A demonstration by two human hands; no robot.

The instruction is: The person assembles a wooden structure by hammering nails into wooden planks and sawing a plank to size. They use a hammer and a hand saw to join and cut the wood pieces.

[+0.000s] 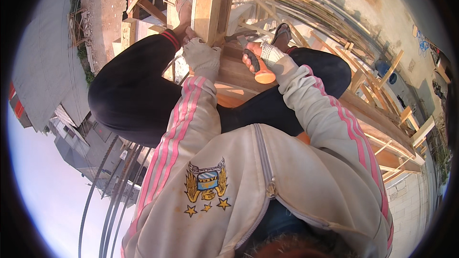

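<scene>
My left hand (202, 56), in a worn pale fingerless glove, is closed around the near end of a wooden beam (205, 12) that runs away from me between my feet. In my right hand (270, 56), also gloved, is a hammer (264, 74) with an orange and black grip, its butt toward me. The hammer's dark metal head lies just right of the beam's end, close to the timber; whether it touches is unclear. My left fingers are partly hidden by the glove and the wood.
I sit high up with legs bent, one foot (184, 4) on timber left of the beam, the other in a sandal (282, 33) at right. Wooden formwork (377, 119) and stacked poles (325, 12) lie below right. Steel bars (103, 196) rise at lower left.
</scene>
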